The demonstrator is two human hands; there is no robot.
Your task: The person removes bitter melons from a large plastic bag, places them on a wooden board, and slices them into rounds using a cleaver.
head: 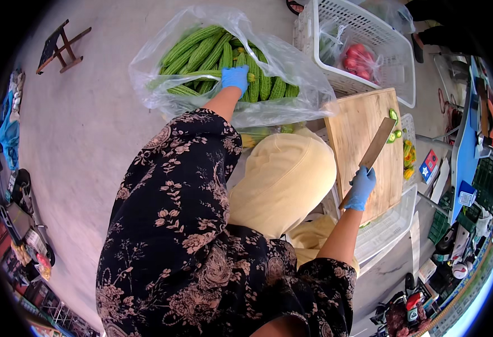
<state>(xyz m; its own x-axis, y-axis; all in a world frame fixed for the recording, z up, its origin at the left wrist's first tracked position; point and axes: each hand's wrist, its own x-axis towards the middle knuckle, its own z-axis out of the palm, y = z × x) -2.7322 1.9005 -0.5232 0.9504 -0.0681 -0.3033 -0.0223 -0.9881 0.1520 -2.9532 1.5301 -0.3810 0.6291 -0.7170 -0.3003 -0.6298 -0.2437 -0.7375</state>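
Note:
My left hand (pixel 234 79), in a blue glove, reaches into a clear plastic bag (pixel 297 54) full of long, green, bumpy bitter melons (pixel 206 48). Its fingers wrap around one bitter melon (pixel 202 74), whose tip shows past the hand. A wooden handle sits in my right hand (pixel 361 187), also gloved in blue; it belongs to a broad-bladed knife (pixel 378 143). That blade is held over a wooden cutting board (pixel 366 107). Several green slices (pixel 393 135) lie along the board's far right edge.
A white crate (pixel 322 69) holding bagged red produce (pixel 358 61) stands beyond the board. Right of it are a small basket (pixel 407 122) with yellow-green pieces and a clear plastic bin (pixel 391 225). A folding stool (pixel 59 48) stands far left. Another person's foot (pixel 418 47) shows at upper right.

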